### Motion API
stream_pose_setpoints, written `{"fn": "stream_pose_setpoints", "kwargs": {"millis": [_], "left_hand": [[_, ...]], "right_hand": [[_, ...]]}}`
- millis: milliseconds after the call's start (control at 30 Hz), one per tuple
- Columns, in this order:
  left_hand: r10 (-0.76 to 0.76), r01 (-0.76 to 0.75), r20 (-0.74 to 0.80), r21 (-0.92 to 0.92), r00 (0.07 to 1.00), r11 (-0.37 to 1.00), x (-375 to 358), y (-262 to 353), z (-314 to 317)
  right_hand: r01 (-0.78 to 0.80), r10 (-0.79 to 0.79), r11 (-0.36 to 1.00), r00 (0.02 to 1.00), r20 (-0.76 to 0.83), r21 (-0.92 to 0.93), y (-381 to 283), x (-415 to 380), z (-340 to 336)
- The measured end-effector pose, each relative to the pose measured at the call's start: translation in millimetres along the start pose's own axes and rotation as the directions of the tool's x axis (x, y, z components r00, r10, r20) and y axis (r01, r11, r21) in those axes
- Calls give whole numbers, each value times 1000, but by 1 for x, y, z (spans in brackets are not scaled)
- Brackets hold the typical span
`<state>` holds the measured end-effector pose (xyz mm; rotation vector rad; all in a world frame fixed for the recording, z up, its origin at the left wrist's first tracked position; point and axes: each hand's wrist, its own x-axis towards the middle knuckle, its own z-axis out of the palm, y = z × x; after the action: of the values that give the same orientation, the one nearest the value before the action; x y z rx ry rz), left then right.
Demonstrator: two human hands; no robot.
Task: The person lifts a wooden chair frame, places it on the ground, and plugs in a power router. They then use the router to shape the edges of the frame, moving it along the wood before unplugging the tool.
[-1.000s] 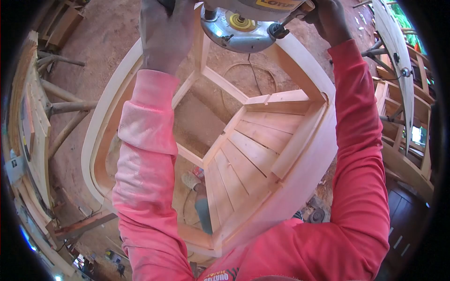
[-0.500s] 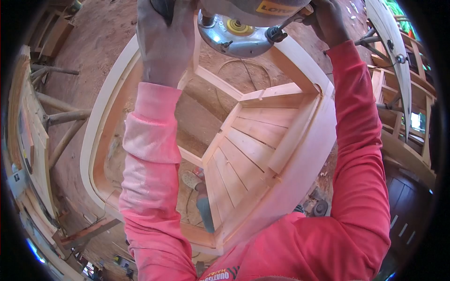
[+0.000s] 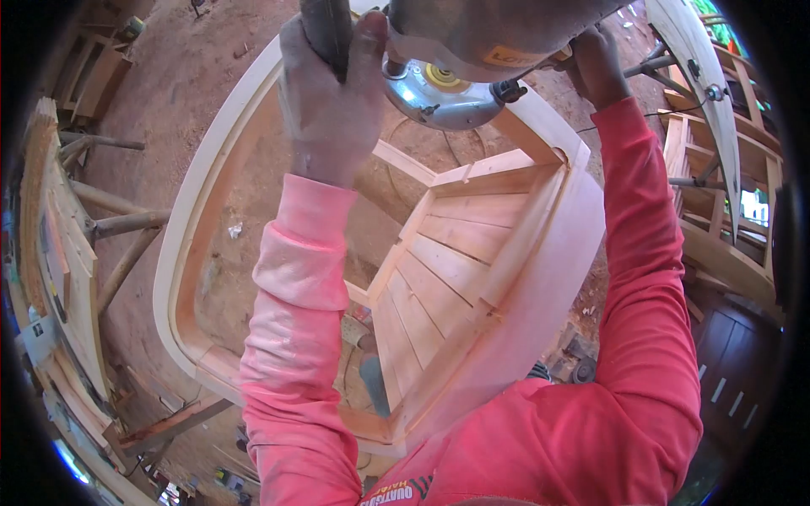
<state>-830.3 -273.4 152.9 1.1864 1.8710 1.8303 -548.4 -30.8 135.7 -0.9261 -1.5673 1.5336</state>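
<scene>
My left hand (image 3: 333, 110) is closed round a black handle (image 3: 326, 38) on the left side of a router (image 3: 472, 34). The router has a dark body with a yellow label and a round silver base (image 3: 447, 101) with a yellow ring in its middle. On the other side my right hand (image 3: 597, 67) grips the router; its fingers are partly hidden by the body. Below the tool lies a large curved wooden frame (image 3: 190, 211), with slatted boards (image 3: 434, 261) fanning out inside its right part. The base overlaps the frame's far side; whether it touches cannot be told.
Wooden trestle legs (image 3: 126, 223) and stacked boards (image 3: 63, 244) stand on the left. At right are a pale curved panel (image 3: 704, 93) and more wooden frames (image 3: 734, 253). A cable (image 3: 645, 114) runs near my right sleeve. Dirt floor (image 3: 202, 101) shows around the frame.
The router and both hands have shifted right and lower in view, the left hand most clearly. The wooden frame appears slightly shifted, as the view moved a little. Both hands keep their grip.
</scene>
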Motion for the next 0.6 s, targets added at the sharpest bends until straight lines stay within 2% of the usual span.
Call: {"fn": "stream_pose_setpoints", "kwargs": {"millis": [133, 233, 267, 333, 367, 433, 500, 600], "left_hand": [[25, -27, -14, -120, 1000, 992, -7, -5, 10], [21, -21, -12, 51, 1000, 998, -13, 7, 11], [40, -40, 3, -21, 999, 999, -14, 5, 13], [15, -15, 28, -5, 1000, 1000, -17, 11, 15], [0, -1, 39, 5, 999, 1000, -20, 14, 15], [-20, 21, 43, -36, 999, 999, -26, 19, 17], [-27, 29, 47, -37, 999, 999, -31, 21, 20], [14, -14, 23, 9, 1000, 1000, -39, 23, 26]], "right_hand": [[21, -27, 998, 996, -87, -64, -19, -21, 25], [16, -27, 996, 991, -128, -92, -27, -32, 31], [-19, 5, 993, 993, -118, -116, -21, -33, 14], [8, -22, 995, 989, -144, -96, -17, -36, 9], [72, -80, 996, 981, -178, -54, -18, -43, 14], [125, -123, 992, 981, -152, 4, -15, -51, 14], [100, -99, 994, 995, -29, 33, 1, -54, -23], [84, -80, 995, 994, -77, 46, 16, -62, -49]]}}
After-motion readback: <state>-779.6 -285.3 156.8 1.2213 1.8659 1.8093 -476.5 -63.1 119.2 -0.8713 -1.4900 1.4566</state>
